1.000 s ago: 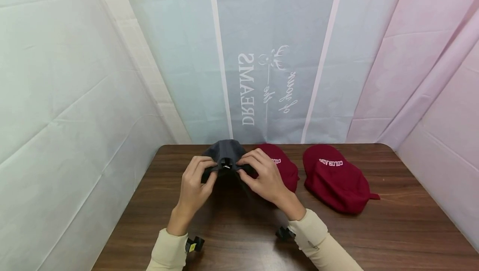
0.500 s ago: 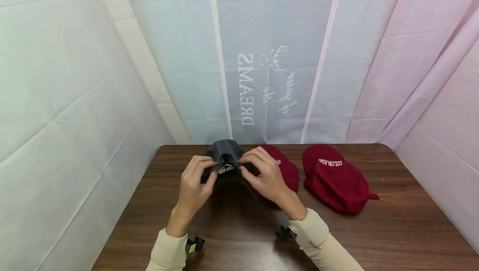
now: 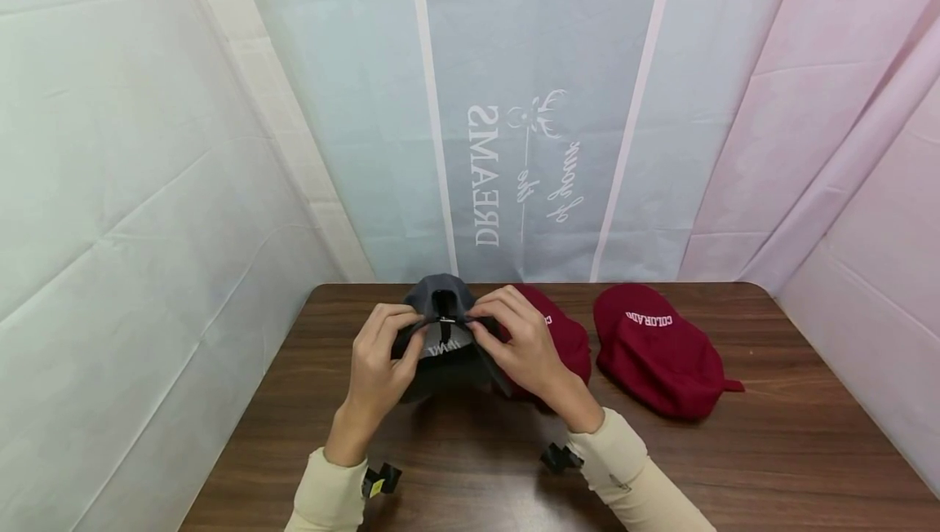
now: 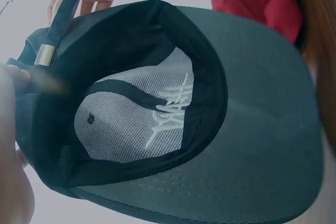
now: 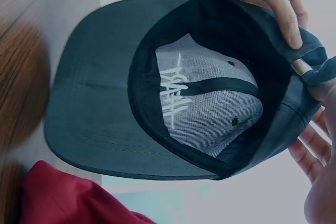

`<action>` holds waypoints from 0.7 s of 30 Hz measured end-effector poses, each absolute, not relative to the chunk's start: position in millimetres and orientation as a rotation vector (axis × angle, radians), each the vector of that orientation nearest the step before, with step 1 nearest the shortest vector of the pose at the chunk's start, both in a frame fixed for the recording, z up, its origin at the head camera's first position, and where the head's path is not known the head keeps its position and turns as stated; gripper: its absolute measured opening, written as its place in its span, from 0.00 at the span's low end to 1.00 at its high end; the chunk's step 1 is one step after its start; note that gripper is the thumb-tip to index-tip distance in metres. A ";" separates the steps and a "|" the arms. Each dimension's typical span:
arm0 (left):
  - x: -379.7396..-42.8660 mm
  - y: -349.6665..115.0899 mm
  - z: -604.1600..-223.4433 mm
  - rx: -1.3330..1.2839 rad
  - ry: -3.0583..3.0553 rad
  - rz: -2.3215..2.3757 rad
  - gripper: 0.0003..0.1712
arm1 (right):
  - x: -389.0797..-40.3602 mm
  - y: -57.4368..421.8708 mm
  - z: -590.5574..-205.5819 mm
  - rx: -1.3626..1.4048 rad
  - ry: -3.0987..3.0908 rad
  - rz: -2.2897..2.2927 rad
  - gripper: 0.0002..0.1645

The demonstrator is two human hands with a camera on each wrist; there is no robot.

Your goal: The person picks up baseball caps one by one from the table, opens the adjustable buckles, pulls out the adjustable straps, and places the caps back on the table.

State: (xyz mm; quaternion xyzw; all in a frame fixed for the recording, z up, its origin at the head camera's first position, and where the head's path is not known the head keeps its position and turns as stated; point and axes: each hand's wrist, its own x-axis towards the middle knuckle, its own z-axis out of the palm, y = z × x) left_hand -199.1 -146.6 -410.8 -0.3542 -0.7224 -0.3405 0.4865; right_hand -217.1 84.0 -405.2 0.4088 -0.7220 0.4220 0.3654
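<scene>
Between both hands a dark grey-blue baseball cap (image 3: 433, 287) is held up by its back strap, its inside and the underside of its brim (image 4: 262, 114) turned toward the person. The left hand (image 3: 383, 352) pinches the band on one side of the back opening; the right hand (image 3: 523, 340) pinches the strap on the other side. A small metal buckle (image 5: 301, 66) sits on the strap between the fingers. Inside the crown, a pale mesh lining (image 4: 126, 124) shows the back of white stitching. In the head view, the right hand overlaps a dark red cap (image 3: 565, 344) lying behind it.
Another dark red cap (image 3: 661, 352) marked COLORADO lies farther right on the brown wooden table (image 3: 793, 450). A printed cloth (image 3: 543, 26) hangs behind the table's far edge, with pale cloth walls at both sides.
The dark cap has tipped so its lining, white stitching and brim underside come into the head view. Both hands stay nearly in place, still pinching the strap area.
</scene>
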 end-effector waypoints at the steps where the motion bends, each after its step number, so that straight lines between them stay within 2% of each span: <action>1: -198.7 -146.3 -410.2 -0.863 -1.753 -0.830 0.12 | -216.4 84.1 -404.7 1.052 -1.854 1.092 0.12; 9: -195.2 -142.7 -408.8 -0.886 -1.728 -0.857 0.12 | -209.1 88.1 -402.7 1.061 -1.844 1.122 0.13; 21: -191.1 -132.6 -407.8 -0.908 -1.722 -0.910 0.11 | -201.7 97.8 -400.9 1.077 -1.796 1.112 0.04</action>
